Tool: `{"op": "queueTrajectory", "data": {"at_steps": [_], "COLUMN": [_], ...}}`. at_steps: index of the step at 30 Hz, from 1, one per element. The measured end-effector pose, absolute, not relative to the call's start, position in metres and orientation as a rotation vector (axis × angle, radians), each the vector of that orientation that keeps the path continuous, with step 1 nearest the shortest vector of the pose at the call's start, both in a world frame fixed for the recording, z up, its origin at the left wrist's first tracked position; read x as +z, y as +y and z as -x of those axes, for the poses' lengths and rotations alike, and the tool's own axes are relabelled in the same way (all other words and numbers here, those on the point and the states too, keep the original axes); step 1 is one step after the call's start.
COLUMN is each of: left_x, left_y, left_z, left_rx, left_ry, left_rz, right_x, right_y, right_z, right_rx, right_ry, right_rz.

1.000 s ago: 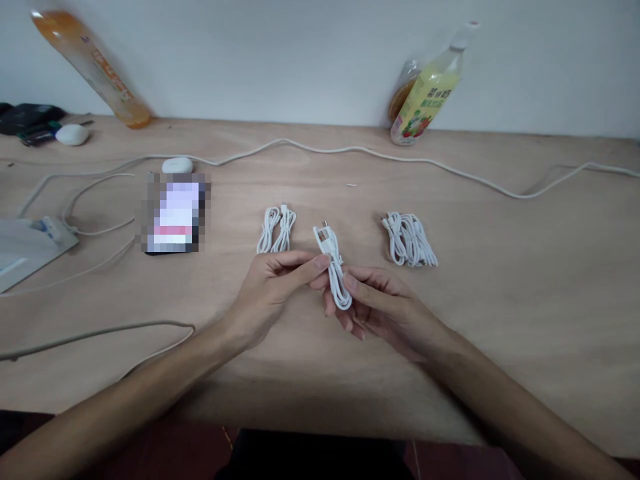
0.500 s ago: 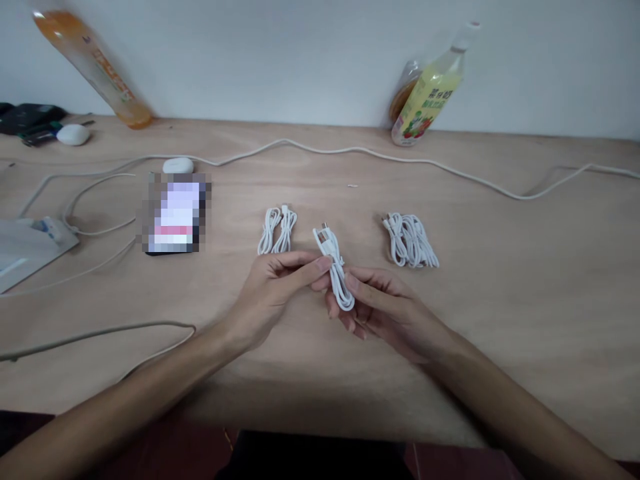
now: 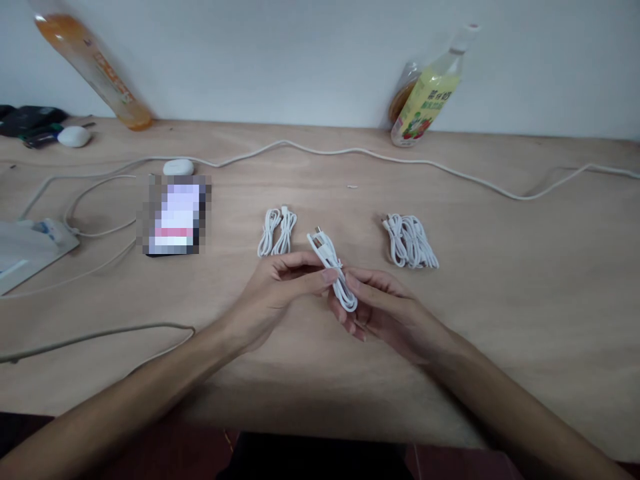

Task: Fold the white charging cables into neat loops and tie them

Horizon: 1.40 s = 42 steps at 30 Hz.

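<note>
Over the middle of the wooden table (image 3: pixel 525 313), both my hands pinch one coiled white cable (image 3: pixel 333 267). My left hand (image 3: pixel 280 287) grips its middle from the left with thumb and fingers closed. My right hand (image 3: pixel 380 307) holds its lower loop from the right, fingers curled under it. The cable's plug end points up and away from me. A second coiled white cable (image 3: pixel 277 231) lies on the table just beyond my left hand. A bigger bundle of white cables (image 3: pixel 410 240) lies beyond my right hand.
A phone (image 3: pixel 175 213) lies at the left, a white earbud case (image 3: pixel 179 167) behind it. A long white cord (image 3: pixel 350 152) runs across the back. A yellow-labelled bottle (image 3: pixel 427 90) and an orange bottle (image 3: pixel 93 63) lean on the wall. A white power strip (image 3: pixel 30 243) sits far left.
The coiled cable in my hands has tilted slightly, its plug end swinging to the left. My hands stay almost in place.
</note>
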<state>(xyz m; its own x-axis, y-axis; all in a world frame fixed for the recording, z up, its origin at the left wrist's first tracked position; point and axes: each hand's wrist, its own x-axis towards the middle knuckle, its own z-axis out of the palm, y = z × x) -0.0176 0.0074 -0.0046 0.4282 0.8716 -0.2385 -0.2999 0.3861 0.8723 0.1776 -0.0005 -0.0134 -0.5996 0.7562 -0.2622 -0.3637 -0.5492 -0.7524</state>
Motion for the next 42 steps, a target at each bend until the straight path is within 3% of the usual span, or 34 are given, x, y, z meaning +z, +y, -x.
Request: {"op": "queueTrajectory", "data": {"at_steps": [10, 22, 42], "left_x": [-0.003, -0.006, -0.003], "left_y": [0.009, 0.014, 0.011], "left_z": [0.016, 0.016, 0.018], "left_rx": [0.913, 1.178, 1.125], "left_ry": [0.695, 0.874, 0.953], "left_rz": [-0.841, -0.726, -0.880], "right_x": [-0.011, -0.016, -0.013], "right_y": [0.002, 0.005, 0.002], "right_z": [-0.177, -0.175, -0.175], "right_rx": [2.118, 1.725, 1.431], "right_ry": [-0.832, -0.873, -1.193], "right_rz": [0.841, 1.016, 1.184]}}
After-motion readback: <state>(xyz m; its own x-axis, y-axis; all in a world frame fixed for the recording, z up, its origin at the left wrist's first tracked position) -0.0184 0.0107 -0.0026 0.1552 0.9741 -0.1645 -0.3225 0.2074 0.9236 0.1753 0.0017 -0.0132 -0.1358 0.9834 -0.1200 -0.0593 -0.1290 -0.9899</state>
